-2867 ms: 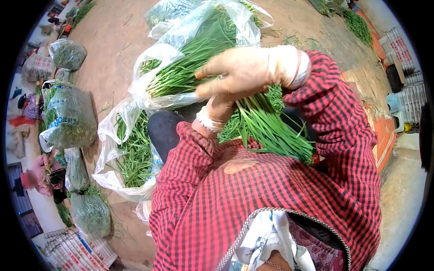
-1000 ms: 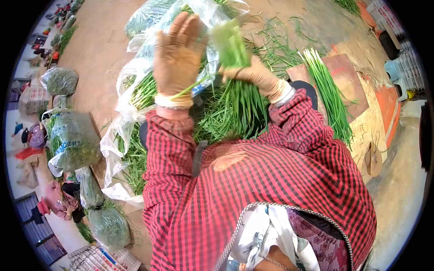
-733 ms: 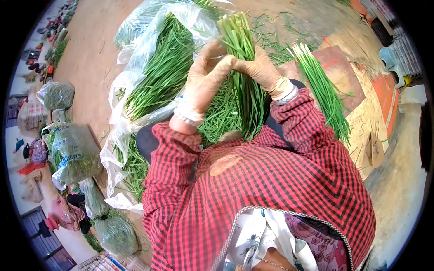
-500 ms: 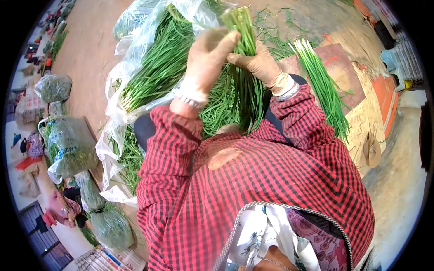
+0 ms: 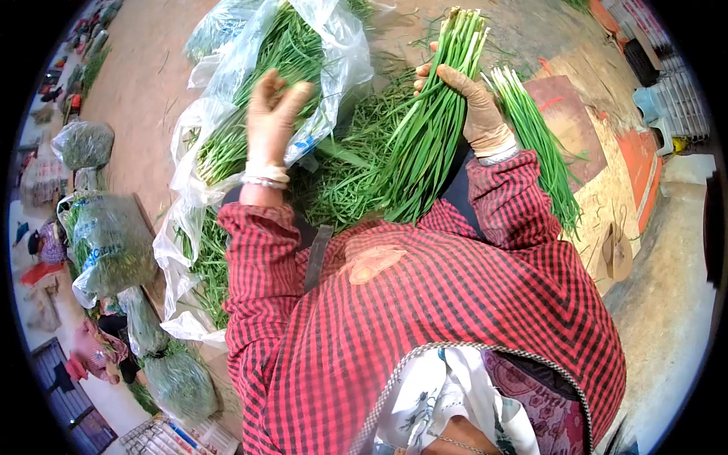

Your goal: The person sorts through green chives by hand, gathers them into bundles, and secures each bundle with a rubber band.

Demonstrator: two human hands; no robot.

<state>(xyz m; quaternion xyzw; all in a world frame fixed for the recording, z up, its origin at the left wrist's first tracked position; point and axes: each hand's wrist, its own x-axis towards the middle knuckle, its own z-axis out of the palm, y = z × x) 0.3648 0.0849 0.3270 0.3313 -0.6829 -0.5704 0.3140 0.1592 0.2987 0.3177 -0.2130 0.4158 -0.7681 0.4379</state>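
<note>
My gloved right hand (image 5: 479,106) grips a bunch of long green stalks (image 5: 440,129) near its pale ends, which point up and away from me; the leaves hang down toward my lap. My gloved left hand (image 5: 274,114) is raised in front of an open plastic bag (image 5: 345,57) of greens, its fingers apart and slightly blurred. Loose green leaves (image 5: 353,174) are heaped between my knees, below and between the hands. Just right of my right hand, another bunch with white ends (image 5: 535,136) lies on a reddish-brown board (image 5: 565,125).
A second open bag (image 5: 182,250) of greens stands at my left. Farther left are filled plastic bags (image 5: 114,243) in a row and people working, one in a pink top (image 5: 95,349). Scissors (image 5: 618,250) lie on the pale board at right, near a blue-grey plastic stool (image 5: 652,110).
My left hand has come away from the bunch and moved left, its fingers opening. My right hand has carried the bunch to the right, beside the one on the board, where its stalks now fan out.
</note>
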